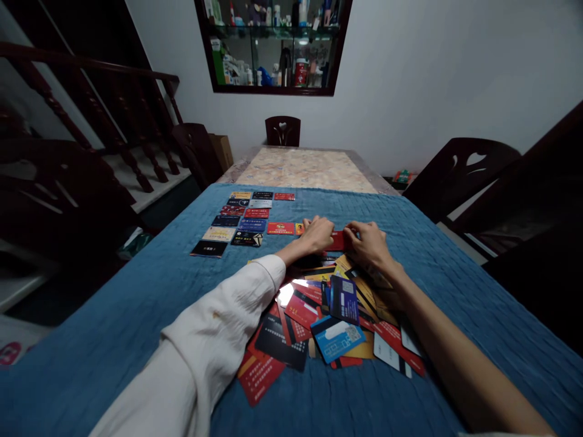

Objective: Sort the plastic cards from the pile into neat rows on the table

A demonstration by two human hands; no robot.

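Observation:
A red card (337, 241) sits between my two hands at the far side of a loose heap of cards (344, 300). My left hand (317, 234) is curled at the card's left end, its fingertips partly hidden. At the right end, my right hand (368, 241) pinches the card between thumb and fingers. Just left of my left hand lies a red and yellow card (280, 228), with an orange card (299, 229) partly covered beside it. In the heap, a light blue card (337, 338) and a dark purple card (344, 299) lie on top, overlapping others.
Several cards are laid out in rows on the left, among them a black card (208, 248) and a blue card (252, 225). A blue cloth (150, 315) covers the near part of the table (305, 167). Dark wooden chairs (460, 173) surround it.

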